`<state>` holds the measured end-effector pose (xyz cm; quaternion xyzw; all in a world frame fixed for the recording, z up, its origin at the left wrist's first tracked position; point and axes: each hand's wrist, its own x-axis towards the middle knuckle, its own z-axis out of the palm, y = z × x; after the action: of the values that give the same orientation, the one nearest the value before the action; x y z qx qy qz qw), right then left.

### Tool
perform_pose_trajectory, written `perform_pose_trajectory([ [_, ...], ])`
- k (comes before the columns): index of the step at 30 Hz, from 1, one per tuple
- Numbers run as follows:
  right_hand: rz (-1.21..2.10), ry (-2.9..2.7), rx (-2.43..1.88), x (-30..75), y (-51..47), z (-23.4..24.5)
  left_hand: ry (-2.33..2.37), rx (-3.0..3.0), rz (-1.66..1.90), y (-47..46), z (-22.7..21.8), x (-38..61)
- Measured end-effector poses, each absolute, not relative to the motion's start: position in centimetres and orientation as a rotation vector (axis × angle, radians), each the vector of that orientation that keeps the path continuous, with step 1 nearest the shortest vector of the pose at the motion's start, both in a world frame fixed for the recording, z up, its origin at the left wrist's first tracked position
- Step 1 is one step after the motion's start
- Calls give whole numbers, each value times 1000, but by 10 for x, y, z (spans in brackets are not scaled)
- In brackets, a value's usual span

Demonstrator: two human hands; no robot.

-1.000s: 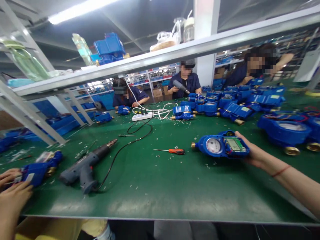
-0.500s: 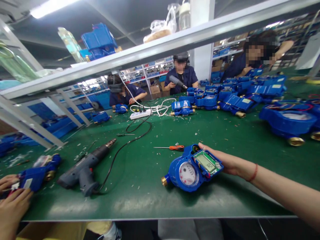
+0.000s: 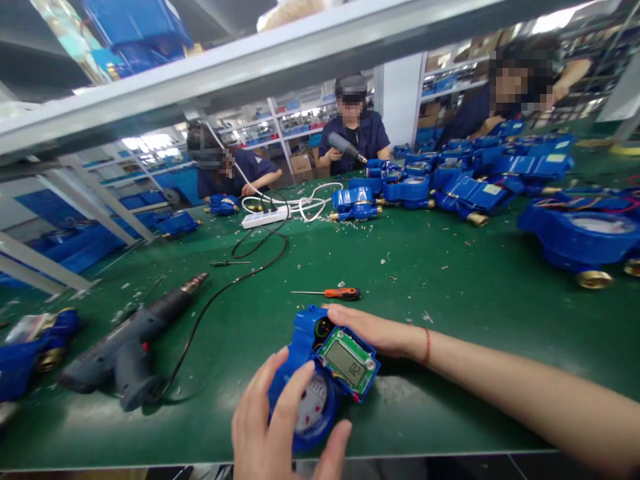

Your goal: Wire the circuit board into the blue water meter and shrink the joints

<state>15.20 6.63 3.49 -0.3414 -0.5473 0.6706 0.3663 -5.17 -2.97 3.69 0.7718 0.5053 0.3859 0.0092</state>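
A blue water meter (image 3: 330,409) sits tilted near the front edge of the green table, its round dial and a lit LCD on a green circuit board facing up. My right hand (image 3: 367,328), with a thin red band at the wrist, grips the meter's far side by the display; some of its fingers are hidden behind the housing. Spread over the dial side is my left hand (image 3: 273,417), fingers apart and curved, covering part of the dial. Whether its fingertips touch the meter I cannot tell. An orange-handled screwdriver (image 3: 343,294) lies just beyond.
A grey heat gun (image 3: 135,353) lies at left with its black cable curving away. Many blue meters (image 3: 465,193) crowd the back right, near a white power strip (image 3: 267,216). A shelf beam (image 3: 210,80) crosses above. Several co-workers sit opposite.
My left hand has come into view over the meter's dial. My right hand and the meter have moved left and toward me. The view has shifted, and the co-worker's hands at left are gone.
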Motion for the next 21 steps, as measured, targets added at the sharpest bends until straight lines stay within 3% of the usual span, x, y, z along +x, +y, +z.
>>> perform_pose_trajectory([
  [4, 1582, -1540, -894, 144, 75, 35, 1672, 2583, 1072, -12, 42, -41],
  [10, 1068, -1677, -1156, 156, 51, 46, 1657, 2733, 1039, -11, 31, -49],
  [21, 1228, -1533, -1318, 153, 6, 47, 1734, 2628, 1152, -16, 28, -40],
])
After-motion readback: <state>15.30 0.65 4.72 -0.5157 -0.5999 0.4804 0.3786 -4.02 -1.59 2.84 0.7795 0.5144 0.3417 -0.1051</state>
